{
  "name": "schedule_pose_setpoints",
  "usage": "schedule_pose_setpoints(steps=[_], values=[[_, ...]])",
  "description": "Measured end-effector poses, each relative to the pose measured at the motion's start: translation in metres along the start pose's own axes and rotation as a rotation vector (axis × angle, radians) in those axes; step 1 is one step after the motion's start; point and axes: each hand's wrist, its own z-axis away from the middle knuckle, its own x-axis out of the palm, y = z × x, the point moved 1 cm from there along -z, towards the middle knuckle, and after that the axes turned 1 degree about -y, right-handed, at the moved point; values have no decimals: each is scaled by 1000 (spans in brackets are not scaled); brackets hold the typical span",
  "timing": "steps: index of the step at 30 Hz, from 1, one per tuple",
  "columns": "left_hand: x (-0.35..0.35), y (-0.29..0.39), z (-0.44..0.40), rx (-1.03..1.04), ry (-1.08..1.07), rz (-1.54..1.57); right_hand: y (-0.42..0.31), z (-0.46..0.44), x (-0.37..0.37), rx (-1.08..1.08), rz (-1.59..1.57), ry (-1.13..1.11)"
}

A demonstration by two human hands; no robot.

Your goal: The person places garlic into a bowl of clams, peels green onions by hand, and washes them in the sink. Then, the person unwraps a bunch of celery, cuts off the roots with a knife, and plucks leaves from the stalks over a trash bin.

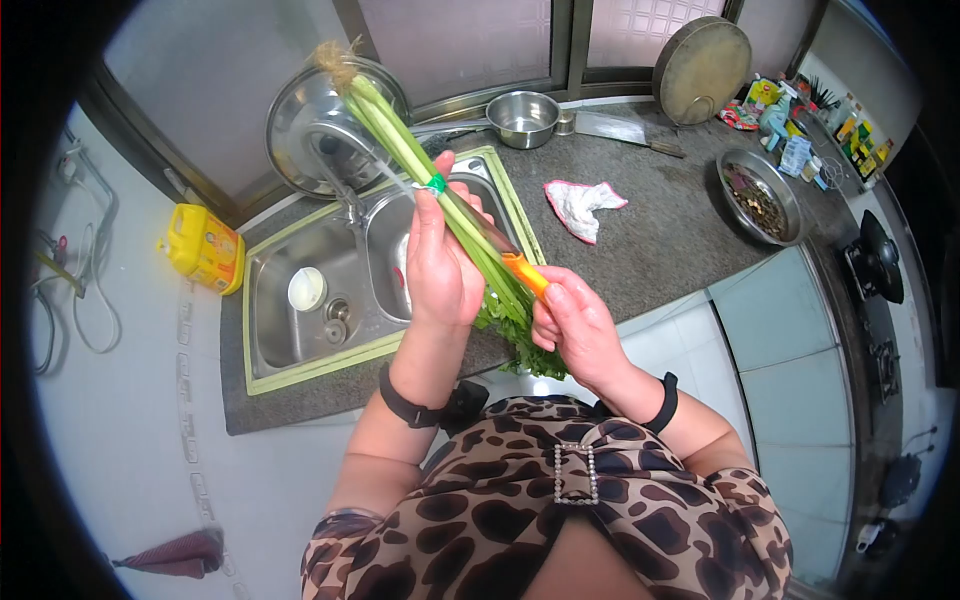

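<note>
A bunch of celery [395, 135] slants across the view, roots at the upper left and leaves at the lower right, with a green tie [435, 184] around its stalks. My left hand [440, 255] is wrapped round the stalks just at and below the tie. In my right hand [575, 325] is a knife [525, 272] with an orange handle, pinched between thumb and fingers. Its dark blade lies along the stalks, partly hidden by them. The leaves hang beneath my right hand, over the counter's front edge.
A double sink [255, 345] with a faucet [352, 208] lies at left, beside a yellow jug [205, 250]. On the counter are a steel pot [522, 120], a cleaver [610, 128], a white cloth [583, 208] and a steel basin [760, 197]. A round board [702, 70] leans behind.
</note>
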Motion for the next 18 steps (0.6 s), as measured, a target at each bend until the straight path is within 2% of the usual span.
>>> schedule_pose_setpoints(steps=[3, 6, 11, 13, 15, 17, 18], values=[[-2, 0, -1, 19, -18, -24, 1, -4, 2, -18, 32, 29], [4, 3, 0, 10, 88, -86, 4, -8, 3, -47, 86, 56], [-1, 4, 1, 34, 42, -82, 6, -15, 7, -145, 203, 98], [1, 5, 1, 20, 107, -93, 7, -17, 7, -141, 212, 109], [3, 5, 2, 28, 167, -96, 9, -20, 8, -201, 285, 125], [-2, 8, 2, 35, 61, -69, 9, -23, 6, -279, 389, 152], [-1, 8, 2, 44, 98, -80, 10, -25, 9, -362, 491, 164]])
